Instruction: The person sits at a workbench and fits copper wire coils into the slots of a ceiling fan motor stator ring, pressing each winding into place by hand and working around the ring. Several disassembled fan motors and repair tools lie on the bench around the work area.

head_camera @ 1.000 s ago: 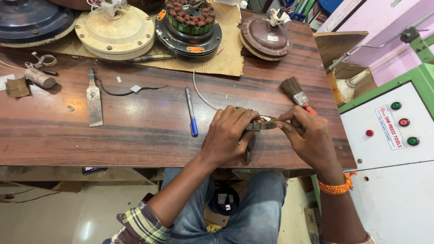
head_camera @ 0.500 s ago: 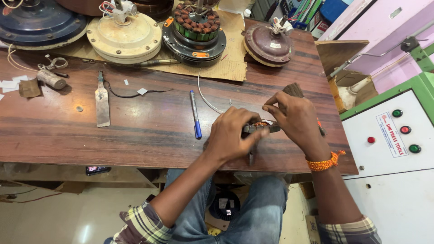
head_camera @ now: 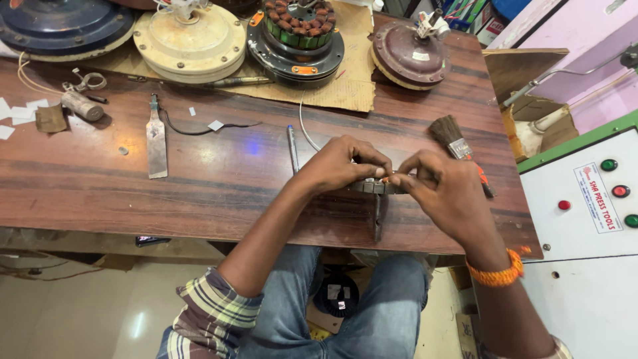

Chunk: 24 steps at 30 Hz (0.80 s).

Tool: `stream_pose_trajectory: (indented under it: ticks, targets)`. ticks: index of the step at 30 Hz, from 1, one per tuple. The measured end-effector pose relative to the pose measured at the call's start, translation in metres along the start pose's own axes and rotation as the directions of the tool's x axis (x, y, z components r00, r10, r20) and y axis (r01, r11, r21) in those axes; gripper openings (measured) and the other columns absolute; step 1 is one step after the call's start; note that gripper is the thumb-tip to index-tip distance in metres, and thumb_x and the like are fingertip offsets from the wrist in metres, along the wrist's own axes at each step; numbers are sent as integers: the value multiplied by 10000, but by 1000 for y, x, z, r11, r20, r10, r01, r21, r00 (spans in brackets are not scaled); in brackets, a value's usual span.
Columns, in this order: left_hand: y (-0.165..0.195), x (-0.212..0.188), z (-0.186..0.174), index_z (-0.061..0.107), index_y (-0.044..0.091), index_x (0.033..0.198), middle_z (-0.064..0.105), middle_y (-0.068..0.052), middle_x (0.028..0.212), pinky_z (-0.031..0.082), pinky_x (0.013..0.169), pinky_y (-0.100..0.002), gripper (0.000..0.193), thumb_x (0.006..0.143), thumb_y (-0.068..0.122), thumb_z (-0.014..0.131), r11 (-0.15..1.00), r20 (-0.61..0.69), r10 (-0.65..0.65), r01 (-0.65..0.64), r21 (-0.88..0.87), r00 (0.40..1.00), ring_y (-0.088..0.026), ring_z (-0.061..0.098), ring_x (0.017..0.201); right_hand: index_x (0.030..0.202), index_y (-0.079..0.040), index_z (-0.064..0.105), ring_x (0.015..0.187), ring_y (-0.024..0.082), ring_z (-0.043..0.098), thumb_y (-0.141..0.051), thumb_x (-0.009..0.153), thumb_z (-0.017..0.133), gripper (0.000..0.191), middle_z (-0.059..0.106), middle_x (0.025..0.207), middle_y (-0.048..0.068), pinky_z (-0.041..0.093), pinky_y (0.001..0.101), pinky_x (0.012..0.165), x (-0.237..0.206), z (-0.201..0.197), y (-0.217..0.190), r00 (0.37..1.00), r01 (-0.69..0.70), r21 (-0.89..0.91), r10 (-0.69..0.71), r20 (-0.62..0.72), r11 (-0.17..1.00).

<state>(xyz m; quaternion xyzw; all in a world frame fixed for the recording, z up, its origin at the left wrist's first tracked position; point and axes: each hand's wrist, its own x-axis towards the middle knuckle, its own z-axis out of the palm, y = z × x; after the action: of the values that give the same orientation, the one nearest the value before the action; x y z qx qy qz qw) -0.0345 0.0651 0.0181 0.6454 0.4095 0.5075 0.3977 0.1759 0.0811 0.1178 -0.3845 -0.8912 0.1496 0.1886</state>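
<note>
Metal tool [head_camera: 376, 199] at the table's [head_camera: 219, 193] near edge, gripped where both hands meet, its dark handle hanging down over the edge. Left hand [head_camera: 342, 166] curled over the tool's head, fingers pressed together on top, apparently to steady it. Right hand [head_camera: 442, 189] alongside, thumb and forefinger pinching something small and orange at the tool's tip; too small to identify. Orange thread band on the right wrist. Just beyond the right hand, brush [head_camera: 458, 149] lying bristles away, within easy reach. Blue pen [head_camera: 292, 147] and a white wire [head_camera: 307, 129] just beyond the left hand. Further left, flat scraper [head_camera: 157, 139] with a black wire beside it, then a small cylinder [head_camera: 81, 105] and paper scraps toward the left edge. Along the far edge, on cardboard [head_camera: 345, 80], probably to spare the wood: cream motor [head_camera: 189, 40], open winding [head_camera: 296, 36], maroon motor [head_camera: 412, 53]; blue housing [head_camera: 60, 26] at the far left corner.
</note>
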Motion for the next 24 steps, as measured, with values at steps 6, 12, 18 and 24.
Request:
stream_pose_trajectory:
  ticks: [6, 12, 18, 24]
  targets:
    - [8, -1, -4, 822, 125, 1025, 809, -41, 916, 570, 781, -297, 211, 817, 148, 793, 990, -14, -55, 56, 133, 998, -118, 738, 835, 905, -60, 721, 470, 137, 524, -224, 850, 797, 188, 616, 580, 67, 413, 343, 454, -23, 8, -12, 996, 88, 52, -86, -38, 995]
    - [16, -6, -7, 798, 101, 1051, 805, -60, 957, 580, 816, -310, 221, 840, 155, 764, 980, -13, 83, -79, 180, 996, -146, 752, 871, 917, -90, 692, 671, 280, 678, -155, 876, 766, 107, 707, 821, 111, 514, 383, 583, -50, 41, -2, 948, 233, -57, -240, -208, 971]
    - [39, -46, 21, 702, 91, 1153, 670, -109, 1103, 490, 951, -402, 475, 731, 233, 868, 856, -194, 390, -277, 436, 900, -309, 628, 1075, 993, -104, 751, 720, 317, 690, -46, 846, 729, 160, 703, 850, 122, 533, 409, 628, -70, 82, 22, 972, 150, -34, -153, -177, 988]
    - [38, -50, 44, 685, 147, 1200, 690, -23, 1106, 506, 889, -407, 472, 752, 136, 831, 716, -232, 417, -160, 679, 879, -252, 637, 1036, 979, -78, 721, 753, 231, 688, -50, 893, 735, 91, 713, 902, 99, 538, 349, 671, -74, 53, 41, 924, 169, 45, -142, -355, 985]
